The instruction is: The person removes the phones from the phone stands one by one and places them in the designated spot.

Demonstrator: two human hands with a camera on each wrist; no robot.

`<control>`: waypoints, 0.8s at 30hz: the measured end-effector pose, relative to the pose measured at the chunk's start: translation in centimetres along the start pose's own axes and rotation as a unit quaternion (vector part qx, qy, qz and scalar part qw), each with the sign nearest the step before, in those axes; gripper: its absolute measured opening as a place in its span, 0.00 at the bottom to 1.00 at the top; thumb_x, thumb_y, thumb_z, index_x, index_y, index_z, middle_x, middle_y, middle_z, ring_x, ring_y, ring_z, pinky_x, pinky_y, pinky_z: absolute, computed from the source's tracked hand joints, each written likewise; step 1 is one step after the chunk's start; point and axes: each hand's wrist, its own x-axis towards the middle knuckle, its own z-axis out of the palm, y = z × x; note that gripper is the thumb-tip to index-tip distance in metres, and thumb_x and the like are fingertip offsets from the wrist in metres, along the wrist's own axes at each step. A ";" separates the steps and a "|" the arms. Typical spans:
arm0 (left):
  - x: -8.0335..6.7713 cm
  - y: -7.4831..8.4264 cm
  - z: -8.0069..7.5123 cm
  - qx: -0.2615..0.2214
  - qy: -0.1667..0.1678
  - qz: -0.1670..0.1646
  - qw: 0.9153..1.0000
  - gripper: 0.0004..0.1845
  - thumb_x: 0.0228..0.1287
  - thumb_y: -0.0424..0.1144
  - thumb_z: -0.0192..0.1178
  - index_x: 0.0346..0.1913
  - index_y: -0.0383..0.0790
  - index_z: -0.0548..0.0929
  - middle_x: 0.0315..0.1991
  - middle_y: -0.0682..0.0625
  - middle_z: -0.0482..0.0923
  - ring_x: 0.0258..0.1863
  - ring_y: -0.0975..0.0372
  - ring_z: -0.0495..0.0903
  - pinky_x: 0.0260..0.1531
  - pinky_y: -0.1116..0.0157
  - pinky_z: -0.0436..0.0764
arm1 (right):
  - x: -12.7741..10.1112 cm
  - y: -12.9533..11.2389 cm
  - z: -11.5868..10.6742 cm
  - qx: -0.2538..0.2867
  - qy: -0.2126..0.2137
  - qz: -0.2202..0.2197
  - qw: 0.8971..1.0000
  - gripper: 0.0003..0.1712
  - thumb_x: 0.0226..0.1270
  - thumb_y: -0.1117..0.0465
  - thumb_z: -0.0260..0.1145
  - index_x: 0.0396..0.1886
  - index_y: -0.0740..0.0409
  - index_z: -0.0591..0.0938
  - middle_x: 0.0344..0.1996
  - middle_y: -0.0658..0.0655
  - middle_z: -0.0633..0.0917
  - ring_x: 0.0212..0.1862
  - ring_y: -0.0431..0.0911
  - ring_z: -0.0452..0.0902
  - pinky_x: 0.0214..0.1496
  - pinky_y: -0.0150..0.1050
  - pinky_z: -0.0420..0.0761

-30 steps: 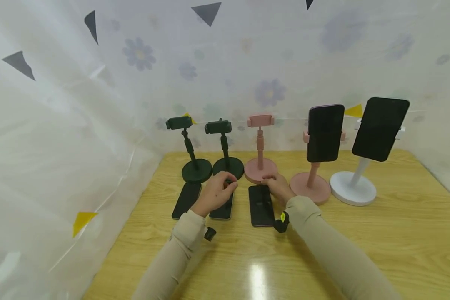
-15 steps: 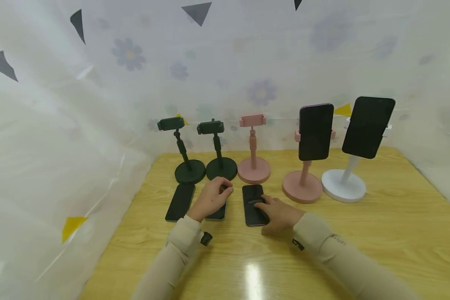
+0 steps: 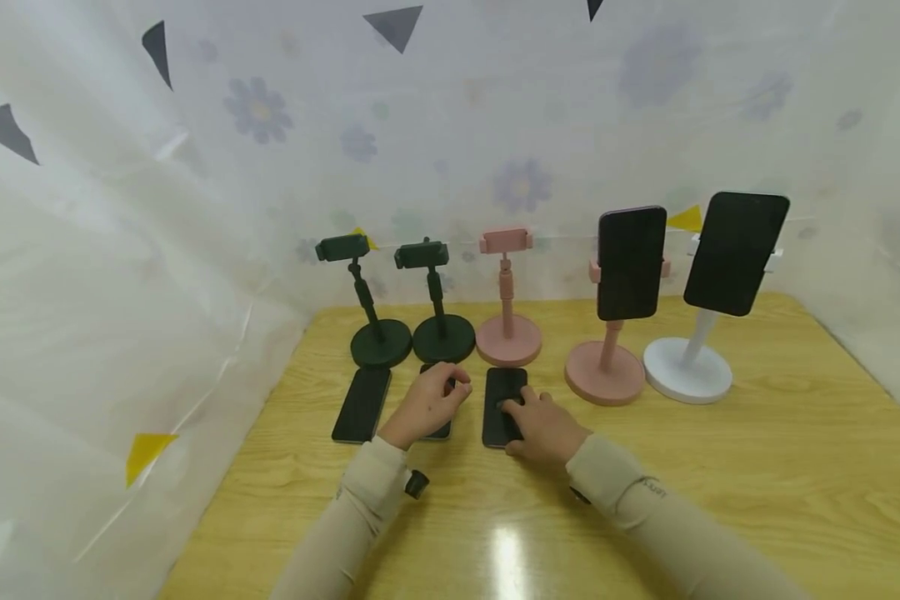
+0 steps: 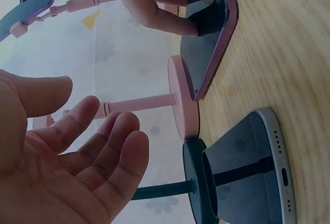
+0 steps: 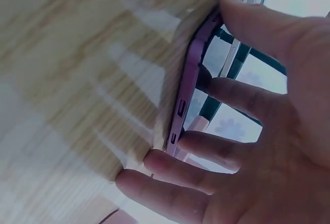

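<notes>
My right hand (image 3: 547, 429) reaches over a black-screened phone (image 3: 501, 383) with a purple edge that lies on the table. Two fingertips touch its screen. In the right wrist view, the thumb is at one end of the phone's purple edge (image 5: 192, 61), and the other fingertips rest on the wood beside it. My left hand (image 3: 423, 408) hovers above a second phone (image 3: 442, 431) with a pale rim, fingers loosely curled around nothing; its palm shows in the left wrist view. A third phone (image 3: 362, 406) lies to the left.
Behind the phones stand two dark green phone stands (image 3: 381, 343) and a pink stand (image 3: 508, 342), their clamps bare. Farther right, another pink stand (image 3: 604, 375) and a white stand (image 3: 687, 371) each carry a phone. A plastic curtain (image 3: 450, 108) hangs behind the wooden table.
My right hand has come from beside the purple-edged phone's far end onto its screen. The left hand stays above the pale-rimmed phone. The head view has shifted slightly.
</notes>
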 end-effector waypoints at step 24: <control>5.2 5.2 5.0 -0.094 -0.025 0.033 0.995 0.12 0.76 0.42 0.52 0.54 0.41 0.78 0.52 0.44 0.82 0.46 0.55 0.82 0.40 0.61 0.81 | -15.7 5.2 -6.4 0.400 -0.053 -0.091 0.910 0.23 0.80 0.56 0.52 0.70 0.55 0.69 0.66 0.67 0.74 0.63 0.36 0.75 0.55 0.27 0.78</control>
